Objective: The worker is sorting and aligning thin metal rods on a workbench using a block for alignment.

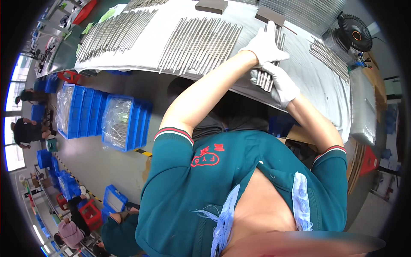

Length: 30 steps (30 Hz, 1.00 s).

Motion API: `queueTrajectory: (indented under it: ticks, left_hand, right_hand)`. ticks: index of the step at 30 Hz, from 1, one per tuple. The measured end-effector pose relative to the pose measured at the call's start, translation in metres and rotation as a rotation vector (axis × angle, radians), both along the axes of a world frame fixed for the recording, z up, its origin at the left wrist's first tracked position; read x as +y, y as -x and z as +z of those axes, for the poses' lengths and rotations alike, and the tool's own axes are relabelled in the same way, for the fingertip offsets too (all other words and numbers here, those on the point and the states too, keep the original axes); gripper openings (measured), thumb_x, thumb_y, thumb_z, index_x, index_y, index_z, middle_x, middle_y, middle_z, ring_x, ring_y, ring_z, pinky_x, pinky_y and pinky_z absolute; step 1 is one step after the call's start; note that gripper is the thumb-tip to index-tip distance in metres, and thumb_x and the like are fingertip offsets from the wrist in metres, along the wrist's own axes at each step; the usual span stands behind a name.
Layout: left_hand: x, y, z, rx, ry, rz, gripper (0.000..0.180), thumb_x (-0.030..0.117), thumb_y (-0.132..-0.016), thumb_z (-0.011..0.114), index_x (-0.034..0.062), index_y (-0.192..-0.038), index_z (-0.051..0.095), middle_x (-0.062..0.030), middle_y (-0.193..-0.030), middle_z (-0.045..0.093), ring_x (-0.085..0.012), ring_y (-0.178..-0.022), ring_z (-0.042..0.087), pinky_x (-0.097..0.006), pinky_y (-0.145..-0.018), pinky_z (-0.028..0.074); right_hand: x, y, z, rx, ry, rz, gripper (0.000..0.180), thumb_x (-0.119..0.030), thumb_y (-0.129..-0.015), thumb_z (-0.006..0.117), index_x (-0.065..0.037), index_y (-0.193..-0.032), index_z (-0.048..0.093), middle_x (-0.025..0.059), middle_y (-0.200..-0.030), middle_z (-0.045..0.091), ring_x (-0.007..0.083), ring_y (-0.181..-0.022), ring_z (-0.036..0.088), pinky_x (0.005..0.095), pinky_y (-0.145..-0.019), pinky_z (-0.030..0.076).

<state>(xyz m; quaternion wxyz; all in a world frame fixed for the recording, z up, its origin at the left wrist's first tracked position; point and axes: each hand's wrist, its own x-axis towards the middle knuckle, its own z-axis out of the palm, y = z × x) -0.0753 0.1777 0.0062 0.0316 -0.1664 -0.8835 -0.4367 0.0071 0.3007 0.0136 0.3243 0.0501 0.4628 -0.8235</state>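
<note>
A bundle of slim silvery metal rods (pixel 264 81) lies toward the near edge of the white-covered table, its near ends jutting over that edge. My right hand (pixel 283 85), in a white glove, is closed around the near end of the bundle. Over the middle of the same rods lies my left hand (pixel 264 46), also gloved, with its fingers stretched out toward the far side and its thumb across the rods. A dark grey block (pixel 269 16) sits just beyond the left fingertips. Part of the bundle is hidden under both hands.
Rows of metal rods (pixel 201 45) and more rods (pixel 117 34) lie to the left on the cloth (pixel 147 51); another group of rods (pixel 329 58) is on the right. A black fan (pixel 355 33) stands far right. Stacked blue crates (pixel 137 124) stand on the floor, left.
</note>
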Motion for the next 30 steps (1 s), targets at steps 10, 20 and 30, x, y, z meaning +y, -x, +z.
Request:
queueTrajectory:
  ticks: [10, 20, 30]
  left_hand:
    - [-0.006, -0.026, -0.015, 0.144, 0.497, 0.033, 0.077, 0.054, -0.079, 0.067, 0.0087, -0.141, 0.056, -0.0240, -0.148, 0.045, -0.0471, -0.141, 0.036, -0.059, -0.116, 0.029]
    - [-0.116, -0.009, 0.008, 0.322, 0.539, 0.137, 0.082, 0.070, -0.094, 0.050, 0.0112, -0.150, 0.048, -0.0227, -0.152, 0.048, -0.0421, -0.143, 0.043, -0.057, -0.117, 0.032]
    - [-0.222, 0.011, -0.026, 0.051, 0.883, 0.296, 0.102, 0.085, -0.088, 0.040, 0.0158, -0.163, 0.031, -0.0185, -0.169, 0.023, -0.0421, -0.156, 0.018, -0.057, -0.126, 0.011]
  right_hand:
    - [0.058, 0.032, 0.042, 0.369, -0.599, 0.646, 0.047, -0.043, -0.102, 0.062, -0.001, -0.123, 0.064, 0.0092, -0.106, 0.073, 0.0161, -0.089, 0.071, 0.0271, -0.084, 0.055]
    - [0.073, 0.013, 0.007, 1.227, -1.253, 0.109, 0.054, -0.044, -0.096, 0.068, -0.014, -0.140, 0.061, 0.0157, -0.141, 0.061, 0.0346, -0.128, 0.058, 0.0418, -0.110, 0.045]
    - [-0.038, 0.068, -0.009, 1.932, -1.309, 0.408, 0.066, -0.057, -0.102, 0.050, -0.017, -0.154, 0.049, 0.0164, -0.161, 0.041, 0.0339, -0.154, 0.030, 0.0489, -0.128, 0.017]
